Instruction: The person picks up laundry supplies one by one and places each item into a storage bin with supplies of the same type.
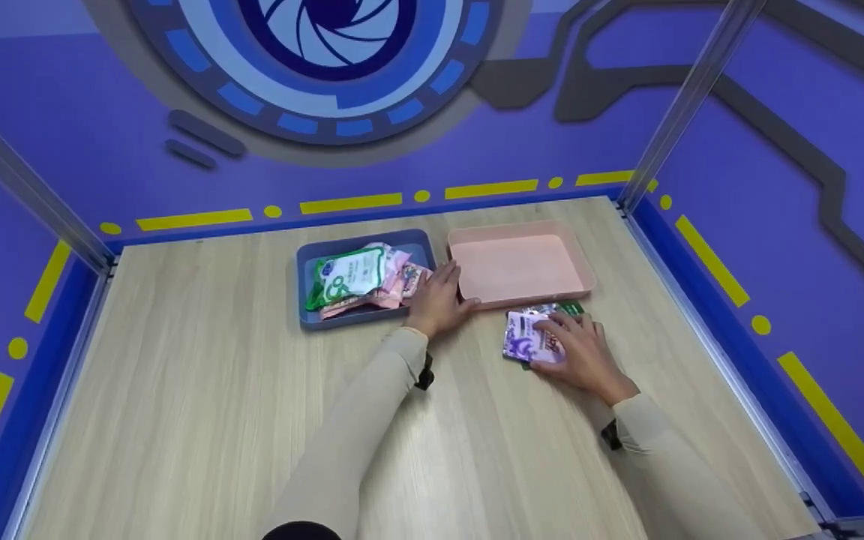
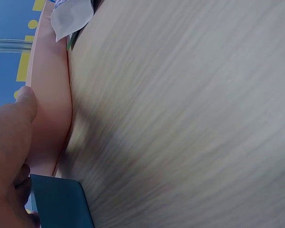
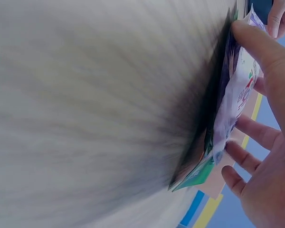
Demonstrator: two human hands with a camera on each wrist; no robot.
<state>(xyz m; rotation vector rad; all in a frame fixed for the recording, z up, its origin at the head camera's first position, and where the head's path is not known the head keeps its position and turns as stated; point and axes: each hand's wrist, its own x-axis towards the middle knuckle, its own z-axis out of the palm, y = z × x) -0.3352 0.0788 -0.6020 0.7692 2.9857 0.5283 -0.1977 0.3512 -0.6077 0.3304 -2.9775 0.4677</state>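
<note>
My left hand (image 1: 438, 306) rests where the two trays meet, its fingers over the right rim of the blue tray (image 1: 308, 319) and its thumb by the near-left corner of the pink tray (image 1: 526, 266). A green-and-white packet (image 1: 353, 271) lies on pink packets (image 1: 391, 294) inside the blue tray. In front of the pink tray, my right hand (image 1: 582, 352) holds a purple-and-white packet (image 1: 522, 334), thumb at its near edge and fingers across it. Beneath it, a green-edged packet (image 3: 199, 175) sticks out in the right wrist view. The palm hides part of the stack.
Both trays stand toward the back of the wooden table (image 1: 214, 405). Blue walls with yellow marks (image 1: 349, 202) enclose the back and sides. Metal rails (image 1: 717, 367) run along the table's side edges.
</note>
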